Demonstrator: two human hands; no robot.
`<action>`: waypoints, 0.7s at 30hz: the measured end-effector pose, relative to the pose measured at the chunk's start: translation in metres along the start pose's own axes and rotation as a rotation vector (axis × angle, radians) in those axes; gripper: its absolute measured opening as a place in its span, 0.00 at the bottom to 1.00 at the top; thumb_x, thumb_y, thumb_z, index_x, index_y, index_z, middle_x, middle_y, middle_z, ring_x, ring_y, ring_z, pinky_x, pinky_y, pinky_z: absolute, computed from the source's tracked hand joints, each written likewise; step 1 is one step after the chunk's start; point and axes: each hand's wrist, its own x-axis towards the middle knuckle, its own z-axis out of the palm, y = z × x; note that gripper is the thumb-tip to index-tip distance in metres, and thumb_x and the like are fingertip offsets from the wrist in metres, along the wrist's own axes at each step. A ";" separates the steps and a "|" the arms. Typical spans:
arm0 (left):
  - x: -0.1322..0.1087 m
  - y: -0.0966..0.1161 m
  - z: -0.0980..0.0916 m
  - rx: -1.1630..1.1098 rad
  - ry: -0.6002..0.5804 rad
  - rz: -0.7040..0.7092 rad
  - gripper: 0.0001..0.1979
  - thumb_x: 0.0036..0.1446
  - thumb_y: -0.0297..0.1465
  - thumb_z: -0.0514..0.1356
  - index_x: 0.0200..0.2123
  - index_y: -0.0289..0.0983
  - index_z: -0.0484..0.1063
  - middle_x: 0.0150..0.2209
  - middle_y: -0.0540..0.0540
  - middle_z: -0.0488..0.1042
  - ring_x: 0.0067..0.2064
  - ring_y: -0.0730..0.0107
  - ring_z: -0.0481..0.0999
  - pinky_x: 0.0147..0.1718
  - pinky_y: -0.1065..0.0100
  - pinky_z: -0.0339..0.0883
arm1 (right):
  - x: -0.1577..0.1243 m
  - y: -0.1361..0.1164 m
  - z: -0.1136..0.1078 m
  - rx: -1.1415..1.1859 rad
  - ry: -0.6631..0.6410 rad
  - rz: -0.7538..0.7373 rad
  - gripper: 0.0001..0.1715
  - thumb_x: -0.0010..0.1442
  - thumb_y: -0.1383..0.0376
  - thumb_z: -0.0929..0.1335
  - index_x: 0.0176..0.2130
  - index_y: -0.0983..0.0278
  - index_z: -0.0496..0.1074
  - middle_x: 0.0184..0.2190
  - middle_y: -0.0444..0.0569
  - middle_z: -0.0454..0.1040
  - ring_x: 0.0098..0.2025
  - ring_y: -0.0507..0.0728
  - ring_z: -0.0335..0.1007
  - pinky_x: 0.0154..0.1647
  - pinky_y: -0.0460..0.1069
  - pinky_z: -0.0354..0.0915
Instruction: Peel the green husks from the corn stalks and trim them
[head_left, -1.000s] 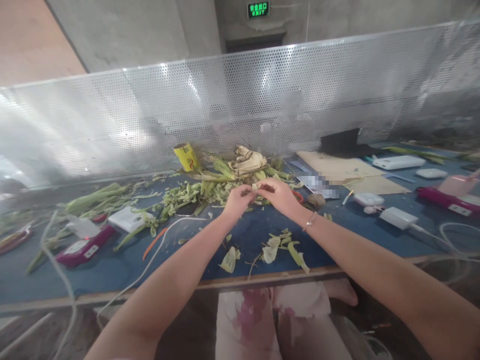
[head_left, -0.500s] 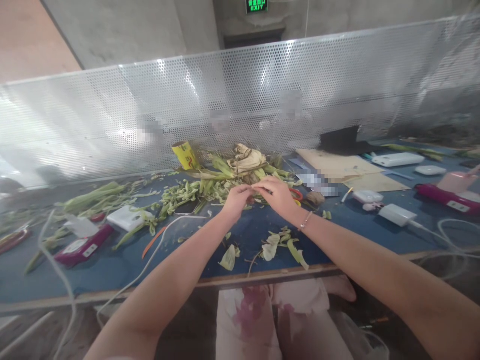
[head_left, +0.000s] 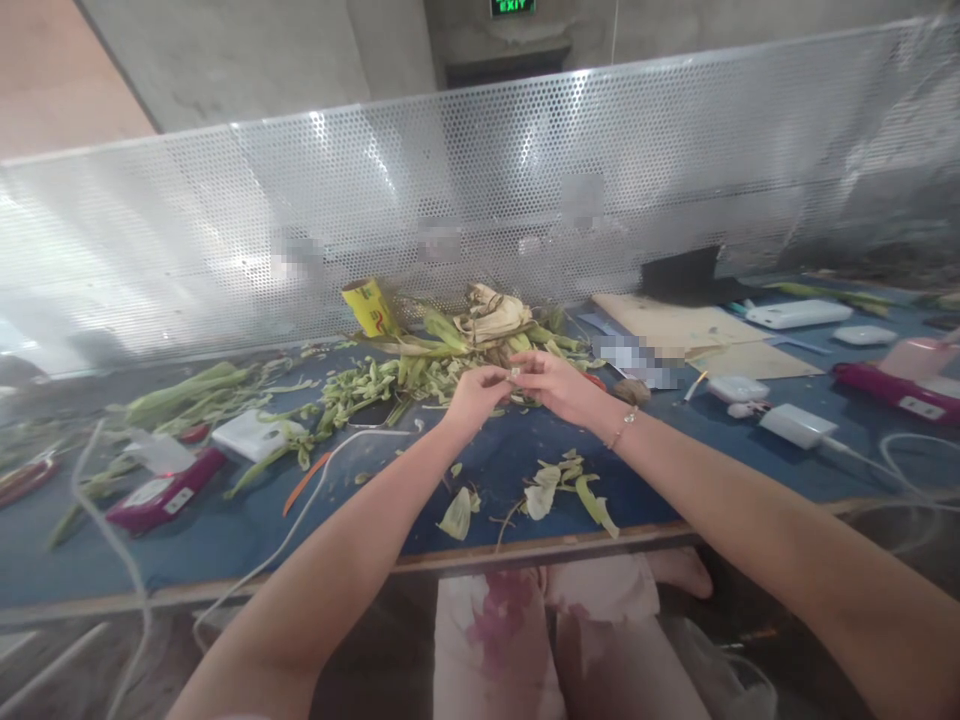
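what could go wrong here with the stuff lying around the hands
1. The left hand and right hand pinch a small pale plant piece between fingertips; it might slip into the green stalk pile behind.
2. The pale leaf scraps lie near the blue table's wooden edge and may fall off.
3. The white cable runs by the left forearm, which could snag it.
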 end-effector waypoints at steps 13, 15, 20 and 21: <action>-0.003 0.006 0.003 -0.142 -0.020 -0.004 0.08 0.38 0.25 0.59 0.28 0.34 0.66 0.23 0.53 0.70 0.24 0.78 0.69 0.30 0.72 0.64 | 0.005 0.004 -0.009 -0.267 0.015 -0.152 0.16 0.40 0.61 0.73 0.30 0.66 0.71 0.25 0.42 0.69 0.26 0.48 0.63 0.28 0.46 0.60; -0.003 0.006 0.003 -0.148 -0.003 0.009 0.09 0.39 0.25 0.59 0.29 0.35 0.64 0.21 0.54 0.69 0.24 0.78 0.70 0.30 0.71 0.64 | 0.006 0.004 -0.010 -0.291 0.023 -0.148 0.15 0.41 0.61 0.73 0.29 0.66 0.71 0.25 0.43 0.69 0.26 0.48 0.64 0.30 0.46 0.61; -0.002 0.005 0.003 -0.269 0.015 -0.010 0.13 0.40 0.25 0.60 0.31 0.36 0.61 0.21 0.55 0.68 0.23 0.79 0.70 0.30 0.71 0.64 | 0.005 0.003 -0.008 -0.241 0.003 -0.113 0.16 0.41 0.58 0.73 0.27 0.66 0.68 0.25 0.42 0.67 0.27 0.48 0.63 0.30 0.46 0.61; -0.002 0.006 0.003 -0.315 0.019 -0.029 0.14 0.40 0.25 0.60 0.32 0.36 0.61 0.22 0.55 0.68 0.24 0.79 0.70 0.30 0.71 0.64 | 0.004 0.002 -0.007 -0.224 -0.004 -0.110 0.17 0.41 0.58 0.72 0.26 0.66 0.67 0.24 0.41 0.66 0.27 0.47 0.62 0.30 0.46 0.60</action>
